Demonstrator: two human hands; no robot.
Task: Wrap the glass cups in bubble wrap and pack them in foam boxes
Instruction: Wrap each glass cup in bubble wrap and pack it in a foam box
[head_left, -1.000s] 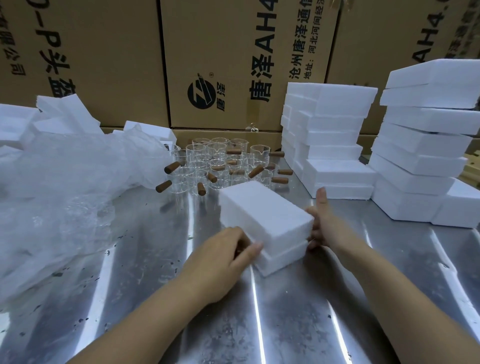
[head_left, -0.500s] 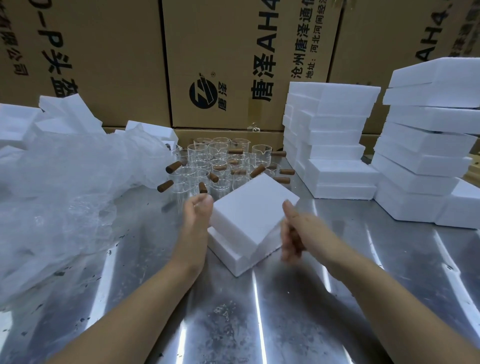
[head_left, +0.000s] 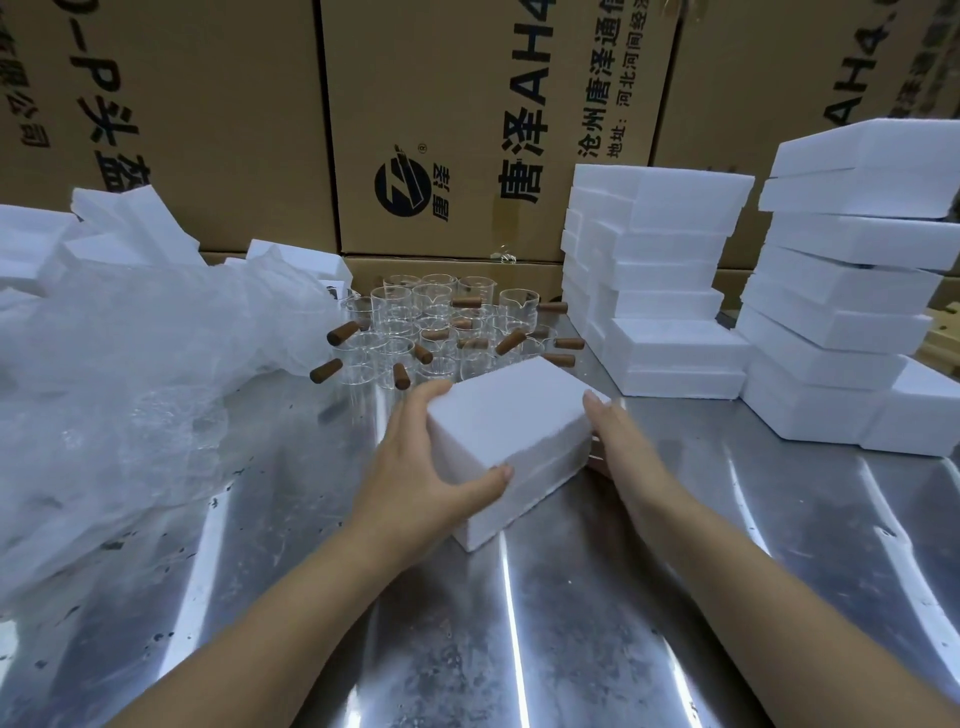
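Note:
A closed white foam box (head_left: 514, 415) lies on the steel table (head_left: 467, 634) in the middle of the head view, one corner turned toward me. My left hand (head_left: 415, 467) grips its near left corner, thumb on the front face and fingers over the left top edge. My right hand (head_left: 623, 441) presses flat against its right side with straight fingers. Just behind the box stand several clear glass cups (head_left: 431, 322) with brown wooden handles. A heap of bubble wrap (head_left: 130, 389) lies to the left.
Two tall stacks of white foam boxes (head_left: 660, 260) (head_left: 852, 291) stand at the right, with more foam pieces (head_left: 119, 223) at the back left. Large cardboard cartons (head_left: 467, 104) wall off the far side of the table.
The foam box has been turned on the table, and its two halves now sit flush. My left hand has taken hold of its left corner; my right hand has moved onto its right side.

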